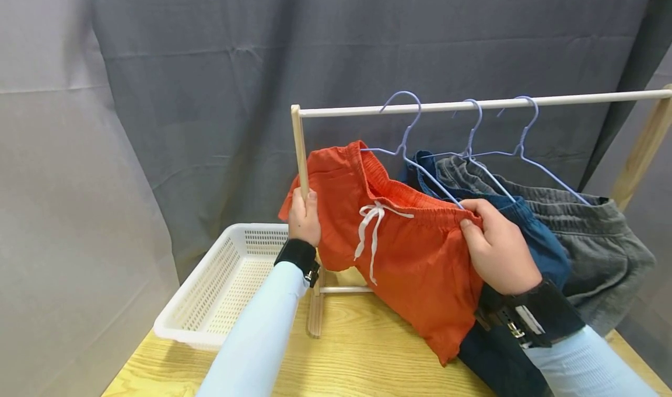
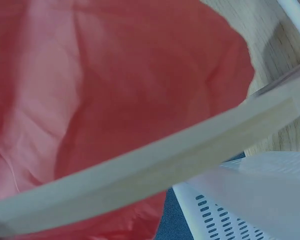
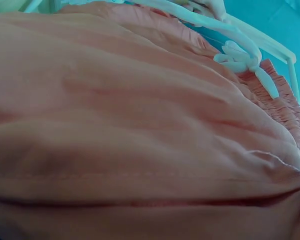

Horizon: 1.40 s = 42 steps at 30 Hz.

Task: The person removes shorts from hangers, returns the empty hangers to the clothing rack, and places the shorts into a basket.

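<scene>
Orange shorts (image 1: 415,251) with a white drawstring bow (image 1: 374,216) hang from a lavender wire hanger (image 1: 406,143), their right side lower than their left. My right hand (image 1: 496,242) pinches the waistband at the hanger's right end. With my left hand (image 1: 304,219) I grip the rack's wooden left post (image 1: 300,152), beside the shorts' left leg. In the left wrist view, the post (image 2: 155,167) crosses in front of the shorts (image 2: 140,75). The shorts' fabric (image 3: 140,120) fills most of the right wrist view, where my fingers are out of sight.
Blue shorts (image 1: 541,239) and grey shorts (image 1: 598,245) hang on lavender hangers farther right along the white rail (image 1: 588,98). A white perforated basket (image 1: 199,286) stands left of the rack on the wooden table (image 1: 346,362). Grey cloth (image 1: 346,47) hangs behind.
</scene>
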{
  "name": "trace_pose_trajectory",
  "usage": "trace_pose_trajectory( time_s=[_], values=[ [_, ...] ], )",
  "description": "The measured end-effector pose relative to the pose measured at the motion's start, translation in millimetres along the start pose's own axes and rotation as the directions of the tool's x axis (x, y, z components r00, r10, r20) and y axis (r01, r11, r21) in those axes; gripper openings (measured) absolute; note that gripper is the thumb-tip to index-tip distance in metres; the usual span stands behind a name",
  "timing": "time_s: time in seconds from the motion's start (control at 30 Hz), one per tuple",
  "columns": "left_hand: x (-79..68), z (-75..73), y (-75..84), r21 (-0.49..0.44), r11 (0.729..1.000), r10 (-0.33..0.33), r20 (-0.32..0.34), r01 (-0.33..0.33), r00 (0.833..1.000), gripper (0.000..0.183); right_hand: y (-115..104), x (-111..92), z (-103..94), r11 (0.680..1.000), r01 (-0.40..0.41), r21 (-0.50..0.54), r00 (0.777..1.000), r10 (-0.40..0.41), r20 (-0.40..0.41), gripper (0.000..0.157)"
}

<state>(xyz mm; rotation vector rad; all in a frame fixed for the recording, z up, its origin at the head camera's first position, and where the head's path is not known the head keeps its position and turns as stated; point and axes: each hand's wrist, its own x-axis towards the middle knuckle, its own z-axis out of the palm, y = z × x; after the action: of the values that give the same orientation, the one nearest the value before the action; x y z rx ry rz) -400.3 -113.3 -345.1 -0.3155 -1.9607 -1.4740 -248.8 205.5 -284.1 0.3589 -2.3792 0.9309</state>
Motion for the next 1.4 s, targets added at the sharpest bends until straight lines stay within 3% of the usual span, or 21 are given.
trace_pose_trajectory(
  time_s=[0.23, 0.5, 0.87, 1.1, 1.4],
  values=[
    [-1.3, -0.7, 1.0, 0.009, 1.0, -0.02, 0.009, 0.02, 1.0, 0.031, 1.2, -11.2, -5.0, 0.999, 0.03, -0.033, 0.999, -0.029, 0.018, 0.027],
    [0.8, -0.3, -2.4, 0.019, 0.999, 0.051, -0.024, -0.05, 0.998, 0.027, 4.0, -22.4, -5.2, 0.999, 0.031, -0.033, 0.999, -0.03, 0.036, 0.026],
    [-0.5, -0.9, -1.6, 0.038, 0.999, 0.006, -0.019, -0.006, 1.0, 0.029, 9.1, -36.8, -9.9, 0.999, 0.03, -0.039, 0.999, -0.028, 0.043, 0.024],
    [0.1, -0.7, 0.1, -0.004, 1.0, -0.001, -0.003, 0.001, 1.0, 0.028, 14.0, -49.9, -15.3, 0.997, 0.049, -0.064, 0.999, -0.048, 0.022, 0.022],
    [-0.3, -1.3, 1.3, -0.028, 1.0, 0.001, 0.008, -0.001, 1.0, 0.023, 25.5, -63.7, -20.4, 0.998, 0.007, -0.07, 0.999, -0.004, 0.038, 0.023]
  ],
)
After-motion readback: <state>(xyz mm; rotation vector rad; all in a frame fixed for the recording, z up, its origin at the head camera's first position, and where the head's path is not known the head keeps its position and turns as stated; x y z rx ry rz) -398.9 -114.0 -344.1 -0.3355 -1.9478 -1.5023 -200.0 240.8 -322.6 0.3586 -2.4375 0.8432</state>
